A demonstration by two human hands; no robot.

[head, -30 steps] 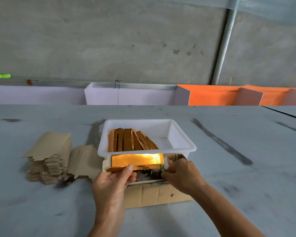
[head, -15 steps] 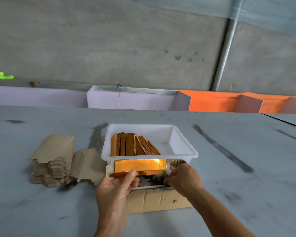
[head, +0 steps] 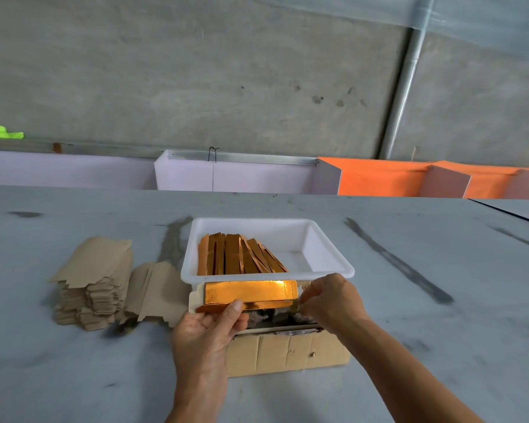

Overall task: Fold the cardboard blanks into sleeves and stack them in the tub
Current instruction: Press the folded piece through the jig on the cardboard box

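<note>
A shiny gold cardboard blank [head: 249,293] is held just in front of the white tub [head: 330,250]. My left hand [head: 208,334] grips its lower left edge, thumb on the gold face. My right hand [head: 330,303] pinches its right end flap. Several folded gold sleeves [head: 239,254] stand leaning together in the tub's left half. Two piles of brown flat blanks [head: 92,285] lie on the table to the left.
A brown cardboard box [head: 287,352] sits under my hands, close to the tub's near side. The grey table [head: 440,315] stretches right and left. White and orange partitions [head: 379,178] line the far edge before a concrete wall.
The blank has stayed between my hands in front of the tub. My right hand's fingers have shifted at the blank's right end, now pinching the end flap.
</note>
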